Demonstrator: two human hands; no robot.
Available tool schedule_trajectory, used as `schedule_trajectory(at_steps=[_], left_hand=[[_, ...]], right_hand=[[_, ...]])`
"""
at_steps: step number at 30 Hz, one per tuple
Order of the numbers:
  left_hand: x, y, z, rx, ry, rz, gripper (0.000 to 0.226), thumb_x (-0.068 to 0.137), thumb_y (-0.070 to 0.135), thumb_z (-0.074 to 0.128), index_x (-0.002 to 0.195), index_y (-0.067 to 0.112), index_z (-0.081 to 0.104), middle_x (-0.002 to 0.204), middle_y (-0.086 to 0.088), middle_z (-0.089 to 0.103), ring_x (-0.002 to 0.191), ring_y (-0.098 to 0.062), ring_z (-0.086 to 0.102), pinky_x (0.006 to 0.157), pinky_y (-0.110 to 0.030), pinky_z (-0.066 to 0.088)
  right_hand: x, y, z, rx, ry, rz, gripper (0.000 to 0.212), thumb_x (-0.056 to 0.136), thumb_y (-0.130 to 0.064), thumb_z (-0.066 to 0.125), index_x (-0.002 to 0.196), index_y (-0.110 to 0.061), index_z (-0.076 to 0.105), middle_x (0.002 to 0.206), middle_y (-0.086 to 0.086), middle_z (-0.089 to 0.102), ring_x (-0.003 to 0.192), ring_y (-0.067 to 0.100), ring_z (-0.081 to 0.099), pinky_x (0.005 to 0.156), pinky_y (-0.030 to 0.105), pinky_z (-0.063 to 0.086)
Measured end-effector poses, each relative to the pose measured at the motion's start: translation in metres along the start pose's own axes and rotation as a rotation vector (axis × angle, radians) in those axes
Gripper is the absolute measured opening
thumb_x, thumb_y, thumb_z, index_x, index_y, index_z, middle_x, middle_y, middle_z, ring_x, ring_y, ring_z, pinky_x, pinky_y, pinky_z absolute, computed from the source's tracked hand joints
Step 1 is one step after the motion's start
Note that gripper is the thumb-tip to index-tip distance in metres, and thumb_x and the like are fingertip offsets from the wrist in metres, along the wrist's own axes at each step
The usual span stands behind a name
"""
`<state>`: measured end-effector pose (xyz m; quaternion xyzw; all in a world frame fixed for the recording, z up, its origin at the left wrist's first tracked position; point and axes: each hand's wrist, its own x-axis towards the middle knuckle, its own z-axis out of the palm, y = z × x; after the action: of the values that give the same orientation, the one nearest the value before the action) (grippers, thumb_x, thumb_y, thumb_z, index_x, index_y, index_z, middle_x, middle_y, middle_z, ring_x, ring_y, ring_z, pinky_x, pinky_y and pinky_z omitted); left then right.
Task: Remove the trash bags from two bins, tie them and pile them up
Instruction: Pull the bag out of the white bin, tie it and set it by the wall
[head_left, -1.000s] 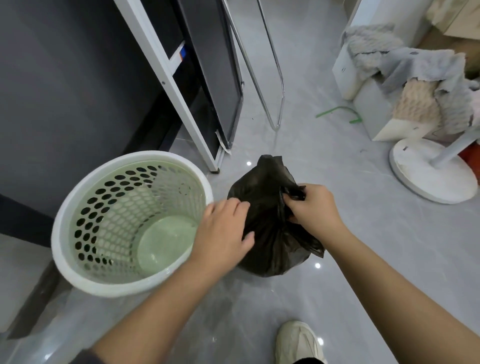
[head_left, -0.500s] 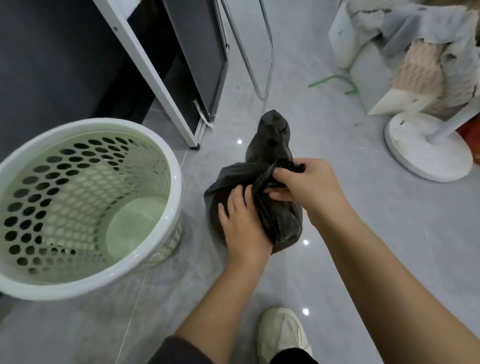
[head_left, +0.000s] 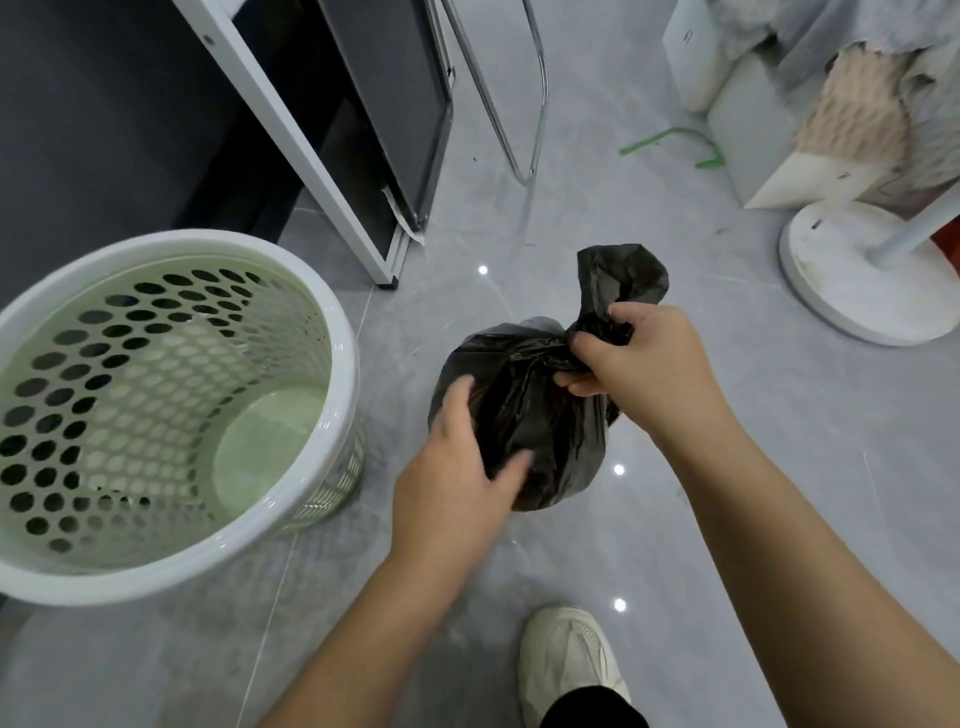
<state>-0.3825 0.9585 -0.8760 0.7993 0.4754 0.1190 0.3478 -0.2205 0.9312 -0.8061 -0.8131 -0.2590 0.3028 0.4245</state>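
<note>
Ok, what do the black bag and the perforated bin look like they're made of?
Trash bag: thin black plastic film, slightly glossy. It crumples into fine creases and bunches tight where the right hand grips its neck.
Bin: probably rigid moulded plastic, with a shiny white rim and a pale green wall pierced by regular oval holes.

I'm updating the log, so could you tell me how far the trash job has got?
Done: the bag is out of the white bin. In hand: the right hand grips its twisted neck, the left hand rests on it. Left: knotting, the second bin, piling.
</note>
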Motion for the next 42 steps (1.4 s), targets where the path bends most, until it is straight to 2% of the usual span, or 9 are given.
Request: schedule_trajectory(at_steps=[2, 5, 11, 14, 25, 28, 32, 36, 42], left_hand=[[0.008, -0.002, -0.001, -0.092, 0.081, -0.01, 0.015, 0.087, 0.032, 0.059, 0.096, 0.021, 0.053, 0.074, 0.003, 0.065, 0.065, -0.018, 0.062, 0.06, -0.03, 0.049], [0.023, 0.002, -0.017, -0.492, 0.081, -0.117, 0.02, 0.087, 0.01, 0.058, 0.072, 0.024, 0.056, 0.052, 0.005, 0.056, 0.042, -0.012, 0.054, 0.047, -0.025, 0.044], [0.042, 0.024, -0.054, -0.455, -0.085, 0.119, 0.019, 0.081, 0.011, 0.067, 0.073, 0.028, 0.067, 0.059, 0.011, 0.062, 0.057, -0.005, 0.057, 0.057, -0.016, 0.042], [0.049, 0.028, -0.066, -0.326, -0.119, 0.165, 0.012, 0.078, 0.013, 0.07, 0.075, 0.025, 0.07, 0.065, 0.01, 0.065, 0.056, 0.002, 0.053, 0.056, -0.006, 0.037], [0.066, 0.002, -0.046, -0.366, -0.237, -0.002, 0.019, 0.077, 0.009, 0.073, 0.068, 0.02, 0.06, 0.065, 0.0, 0.06, 0.055, -0.009, 0.054, 0.053, -0.021, 0.044], [0.067, 0.006, -0.043, -0.457, -0.21, -0.073, 0.016, 0.083, 0.005, 0.065, 0.073, 0.017, 0.06, 0.066, -0.003, 0.06, 0.046, -0.005, 0.053, 0.042, -0.015, 0.04], [0.075, 0.014, -0.036, -0.452, -0.256, -0.144, 0.003, 0.087, 0.021, 0.061, 0.087, 0.02, 0.064, 0.085, 0.0, 0.067, 0.065, -0.012, 0.058, 0.055, -0.019, 0.043], [0.085, 0.026, -0.018, -0.408, -0.463, -0.153, 0.029, 0.081, 0.042, 0.066, 0.103, 0.023, 0.063, 0.089, 0.006, 0.066, 0.067, -0.011, 0.061, 0.061, -0.024, 0.041], [0.087, 0.015, -0.01, -0.338, -0.31, -0.05, 0.022, 0.085, 0.006, 0.05, 0.079, 0.023, 0.062, 0.077, 0.002, 0.063, 0.066, -0.013, 0.058, 0.053, -0.02, 0.043]], right_hand=[[0.0, 0.001, -0.005, -0.077, -0.021, -0.038, 0.015, 0.087, -0.006, 0.058, 0.084, 0.008, 0.058, 0.072, 0.015, 0.071, 0.056, 0.013, 0.071, 0.064, 0.037, 0.057], [-0.006, 0.008, -0.011, -0.211, -0.127, -0.174, 0.012, 0.088, -0.006, 0.061, 0.081, 0.003, 0.058, 0.07, 0.011, 0.068, 0.056, 0.009, 0.069, 0.056, 0.028, 0.057], [-0.021, 0.024, 0.013, -0.303, -0.325, -0.445, 0.041, 0.076, 0.002, 0.057, 0.107, -0.023, 0.061, 0.088, -0.01, 0.069, 0.079, 0.002, 0.065, 0.071, 0.018, 0.051], [-0.023, 0.032, 0.027, -0.291, -0.435, -0.441, 0.025, 0.077, 0.003, 0.056, 0.086, -0.018, 0.065, 0.076, -0.006, 0.07, 0.07, 0.004, 0.065, 0.062, 0.015, 0.047], [-0.029, 0.052, 0.026, -0.237, -0.508, -0.466, 0.014, 0.077, 0.007, 0.048, 0.084, 0.0, 0.059, 0.081, 0.009, 0.063, 0.078, 0.022, 0.061, 0.07, 0.041, 0.049], [-0.031, 0.054, 0.024, -0.205, -0.524, -0.431, 0.011, 0.087, 0.001, 0.047, 0.079, -0.001, 0.054, 0.076, 0.013, 0.059, 0.073, 0.024, 0.055, 0.068, 0.037, 0.046], [-0.036, 0.052, 0.02, -0.243, -0.517, -0.458, 0.031, 0.094, -0.012, 0.049, 0.066, -0.004, 0.04, 0.06, 0.006, 0.041, 0.055, 0.011, 0.034, 0.054, 0.025, 0.032], [-0.037, 0.056, 0.018, -0.281, -0.523, -0.477, 0.036, 0.092, -0.021, 0.056, 0.065, -0.002, 0.041, 0.056, 0.011, 0.042, 0.051, 0.016, 0.033, 0.05, 0.025, 0.03], [-0.033, 0.067, 0.012, -0.351, -0.394, -0.471, 0.025, 0.088, -0.026, 0.063, 0.072, -0.01, 0.053, 0.062, 0.0, 0.055, 0.059, 0.015, 0.052, 0.057, 0.031, 0.043]])
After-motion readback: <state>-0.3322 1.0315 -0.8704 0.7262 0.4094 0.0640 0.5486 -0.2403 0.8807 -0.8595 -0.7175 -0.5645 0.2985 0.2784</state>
